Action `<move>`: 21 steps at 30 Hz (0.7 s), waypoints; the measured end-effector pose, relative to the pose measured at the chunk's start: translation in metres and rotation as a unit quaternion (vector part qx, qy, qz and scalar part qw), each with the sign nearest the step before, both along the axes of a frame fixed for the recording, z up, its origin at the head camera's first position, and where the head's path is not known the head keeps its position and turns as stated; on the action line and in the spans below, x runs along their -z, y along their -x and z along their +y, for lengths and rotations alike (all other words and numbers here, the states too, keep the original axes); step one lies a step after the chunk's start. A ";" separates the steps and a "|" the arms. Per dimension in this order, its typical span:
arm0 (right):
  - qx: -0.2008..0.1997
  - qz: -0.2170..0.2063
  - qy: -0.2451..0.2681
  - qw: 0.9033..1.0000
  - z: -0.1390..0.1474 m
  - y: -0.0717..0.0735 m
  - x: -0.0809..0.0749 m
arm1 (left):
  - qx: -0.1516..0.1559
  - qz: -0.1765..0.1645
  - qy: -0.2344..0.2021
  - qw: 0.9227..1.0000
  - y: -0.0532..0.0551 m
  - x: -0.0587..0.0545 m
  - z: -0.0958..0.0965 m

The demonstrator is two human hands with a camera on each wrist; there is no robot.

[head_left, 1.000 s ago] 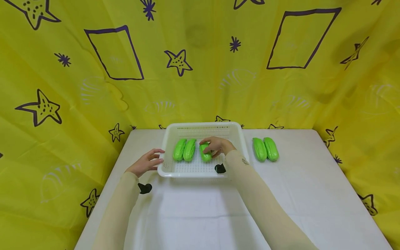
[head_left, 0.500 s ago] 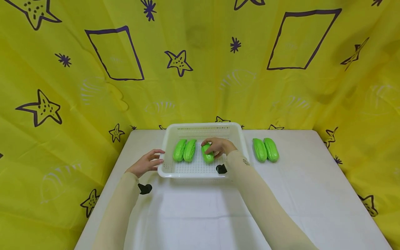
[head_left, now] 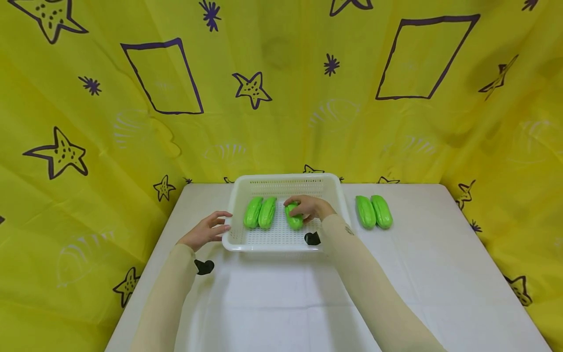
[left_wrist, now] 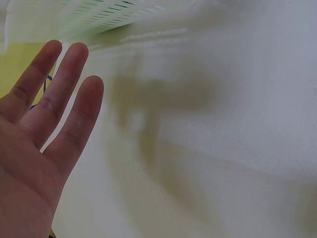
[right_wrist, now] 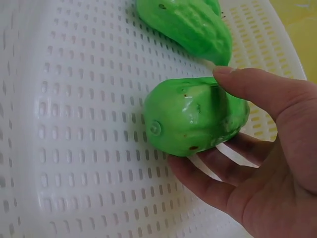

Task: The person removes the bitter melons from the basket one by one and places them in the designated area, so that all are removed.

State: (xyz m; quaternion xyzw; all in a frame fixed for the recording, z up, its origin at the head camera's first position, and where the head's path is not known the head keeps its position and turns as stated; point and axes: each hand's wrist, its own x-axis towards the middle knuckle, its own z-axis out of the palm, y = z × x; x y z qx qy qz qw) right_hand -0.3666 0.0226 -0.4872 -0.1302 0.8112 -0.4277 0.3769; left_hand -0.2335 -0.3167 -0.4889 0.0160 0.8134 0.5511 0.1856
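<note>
A white perforated basket [head_left: 239,190] stands at the back middle of the table. Two green gourds [head_left: 260,212] lie side by side in its left part. My right hand [head_left: 308,207] grips a third green gourd [head_left: 293,218] [right_wrist: 190,118] on the basket floor, thumb on top and fingers curled underneath. My left hand [head_left: 205,230] lies open beside the basket's left front corner, fingers straight [left_wrist: 59,94] and pointing at its rim. Another green gourd [right_wrist: 185,22] shows behind the held one in the right wrist view.
Two more green gourds [head_left: 374,211] lie together on the white table [head_left: 281,303] right of the basket. Yellow patterned cloth [head_left: 88,122] hangs behind and on both sides. Small black wrist mounts [head_left: 204,266] sit under each forearm.
My right hand has shifted the held gourd slightly to the right within the basket. The left hand has stayed where it was.
</note>
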 end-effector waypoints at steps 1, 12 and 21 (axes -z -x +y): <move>0.000 0.006 0.004 1.000 0.000 0.000 0.002 | -0.001 0.001 0.000 1.000 0.000 0.000 0.000; 0.010 0.038 0.098 0.994 0.005 0.007 0.012 | 0.000 0.001 0.004 1.000 0.001 -0.002 0.001; -0.006 0.053 0.110 0.993 0.009 0.007 0.014 | -0.002 -0.001 0.004 1.000 0.001 -0.001 0.001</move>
